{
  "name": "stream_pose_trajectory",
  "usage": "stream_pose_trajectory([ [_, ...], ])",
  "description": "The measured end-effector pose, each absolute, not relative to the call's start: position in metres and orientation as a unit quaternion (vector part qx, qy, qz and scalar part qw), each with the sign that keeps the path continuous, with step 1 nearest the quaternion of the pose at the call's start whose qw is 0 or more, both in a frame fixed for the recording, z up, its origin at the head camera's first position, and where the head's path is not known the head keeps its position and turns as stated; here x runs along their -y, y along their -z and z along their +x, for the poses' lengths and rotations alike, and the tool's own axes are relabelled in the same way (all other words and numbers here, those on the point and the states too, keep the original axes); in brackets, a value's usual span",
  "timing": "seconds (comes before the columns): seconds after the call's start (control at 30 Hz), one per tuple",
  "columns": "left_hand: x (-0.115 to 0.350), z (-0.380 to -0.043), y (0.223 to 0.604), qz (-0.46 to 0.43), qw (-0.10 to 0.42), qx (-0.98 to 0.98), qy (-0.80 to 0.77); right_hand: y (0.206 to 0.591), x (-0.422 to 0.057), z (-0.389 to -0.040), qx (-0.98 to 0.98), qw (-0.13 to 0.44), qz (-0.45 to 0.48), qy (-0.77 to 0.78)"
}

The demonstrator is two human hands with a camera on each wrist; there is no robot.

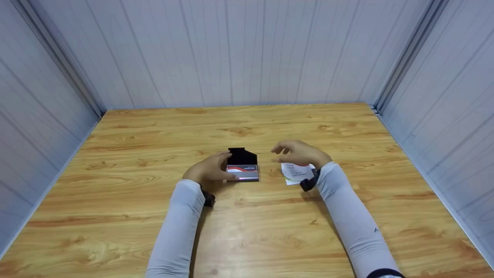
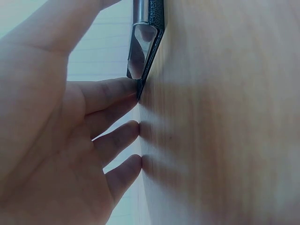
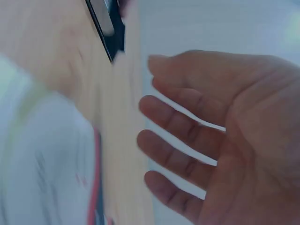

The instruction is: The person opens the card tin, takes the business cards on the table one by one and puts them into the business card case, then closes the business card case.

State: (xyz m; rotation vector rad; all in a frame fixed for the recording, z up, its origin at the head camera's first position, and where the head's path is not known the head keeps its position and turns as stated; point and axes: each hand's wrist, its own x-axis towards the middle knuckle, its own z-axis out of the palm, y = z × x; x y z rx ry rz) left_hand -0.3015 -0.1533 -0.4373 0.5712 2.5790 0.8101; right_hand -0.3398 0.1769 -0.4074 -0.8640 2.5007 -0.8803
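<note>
Card case [image 1: 249, 179], its black flap [image 1: 242, 157] laid back toward twelve o'clock, sits near the middle of the wooden table [image 1: 239, 231], between the two hands, with a printed card [image 1: 242, 168] showing in its pocket. The pocket's long axis runs from nine to three o'clock. The left hand [image 1: 207, 168] is the nearer one: it holds the case from the nine o'clock side, thumb on the near left corner and fingers at the flap's left edge; the left wrist view shows two other fingertips against the table. The right hand [image 1: 303, 153] is released, its fingers loosely bent around nothing and pointing toward nine o'clock. From those fingers the case lies at about eight o'clock, clearly apart, while some loose cards [image 1: 296, 173] lie at about six o'clock, just beside the right wrist.
</note>
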Motion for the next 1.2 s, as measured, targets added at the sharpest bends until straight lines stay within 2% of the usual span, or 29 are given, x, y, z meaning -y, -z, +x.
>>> stream_pose_trajectory([
  [0.2, 0.153, -0.303, 0.438, 0.202, 0.190, -0.917, -0.287, 0.404, -0.199, -0.343, -0.895, 0.195, -0.246, 0.317],
  [0.77, 0.153, -0.301, 0.439, 0.190, 0.193, -0.918, -0.290, 0.403, -0.227, -0.345, -0.932, 0.185, -0.179, 0.255],
  [0.9, 0.152, -0.299, 0.438, 0.191, 0.190, -0.917, -0.293, 0.400, -0.238, -0.343, -0.923, 0.217, -0.153, 0.279],
  [1.2, 0.152, -0.299, 0.437, 0.193, 0.188, -0.917, -0.295, 0.396, -0.242, -0.341, -0.896, 0.311, -0.160, 0.274],
])
